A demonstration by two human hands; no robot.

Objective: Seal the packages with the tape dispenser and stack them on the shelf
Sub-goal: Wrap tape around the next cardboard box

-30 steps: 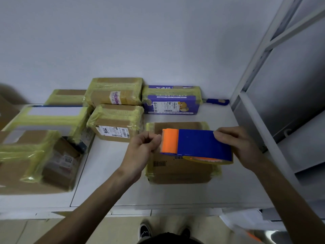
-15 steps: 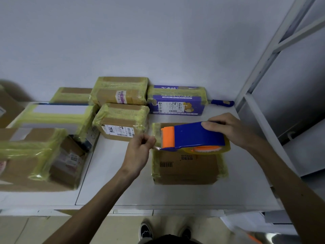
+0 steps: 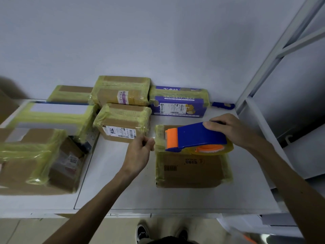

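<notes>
Right hand (image 3: 233,132) grips tape dispenser (image 3: 197,136) over front package (image 3: 191,169); left hand (image 3: 139,154) pinches tape end (image 3: 158,138). Other packages (image 3: 123,124) look taped; stacking remains.

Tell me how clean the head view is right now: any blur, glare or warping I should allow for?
Head view: dim, flat bluish light, no hard glare. Head view: the big box at the left edge is smeared by blur, while the tape dispenser and the box under it read fairly sharp. Head view: wide-angle warping tilts the shelf frame on the right.
</notes>
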